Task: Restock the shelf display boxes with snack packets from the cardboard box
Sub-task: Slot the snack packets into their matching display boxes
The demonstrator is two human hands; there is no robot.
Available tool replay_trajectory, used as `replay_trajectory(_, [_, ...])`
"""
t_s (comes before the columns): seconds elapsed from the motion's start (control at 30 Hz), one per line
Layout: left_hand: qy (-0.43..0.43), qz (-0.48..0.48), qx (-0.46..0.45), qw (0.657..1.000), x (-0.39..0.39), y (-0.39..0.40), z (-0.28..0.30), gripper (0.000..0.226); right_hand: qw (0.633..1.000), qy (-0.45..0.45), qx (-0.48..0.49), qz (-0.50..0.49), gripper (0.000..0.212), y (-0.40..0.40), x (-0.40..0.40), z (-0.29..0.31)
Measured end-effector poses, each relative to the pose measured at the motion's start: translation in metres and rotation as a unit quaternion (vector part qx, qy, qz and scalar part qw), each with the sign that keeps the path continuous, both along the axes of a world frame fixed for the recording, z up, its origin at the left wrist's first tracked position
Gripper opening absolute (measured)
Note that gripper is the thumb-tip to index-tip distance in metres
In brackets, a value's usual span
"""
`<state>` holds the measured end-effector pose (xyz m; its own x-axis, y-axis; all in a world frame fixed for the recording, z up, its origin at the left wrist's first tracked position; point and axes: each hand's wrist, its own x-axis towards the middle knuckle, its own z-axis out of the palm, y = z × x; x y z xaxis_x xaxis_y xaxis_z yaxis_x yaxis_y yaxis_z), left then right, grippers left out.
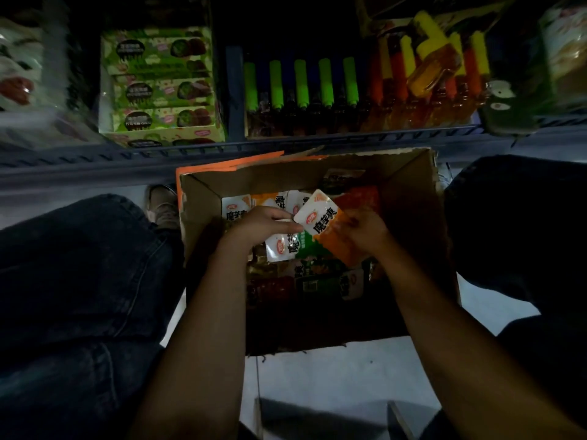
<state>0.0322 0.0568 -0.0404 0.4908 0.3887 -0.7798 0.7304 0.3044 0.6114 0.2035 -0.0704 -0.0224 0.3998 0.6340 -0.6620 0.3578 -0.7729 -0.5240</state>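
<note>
Evidently the gathering step was in hand: inside the cardboard box [203,198], near its far wall, the left hand [263,222] and right hand [365,231] both pinched an orange snack packet [330,227] above the loose pile. Next, it probably needed lifting out toward the shelf display boxes [158,87].

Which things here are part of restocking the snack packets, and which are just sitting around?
Part of the job:
- cardboard box
- orange packet, held by both hands: left, right
- green packet in the box
- green display boxes on the shelf

Just there:
- green-capped bottles
- yellow-capped bottles
- shoe
</note>
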Motion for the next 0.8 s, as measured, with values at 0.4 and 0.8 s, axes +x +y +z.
replay_trajectory(0.4, [-0.058, 0.229, -0.112, 0.965, 0.017, -0.035, -0.003, 0.032, 0.974, 0.143, -0.038, -0.17, 0.027, -0.026, -0.004, -0.003])
replay_trajectory(0.8, [0.053, 0.216, 0.08, 0.972, 0.006, -0.054, -0.054, 0.014, 0.967, 0.108, -0.079, -0.217, 0.033, -0.026, -0.007, -0.027])
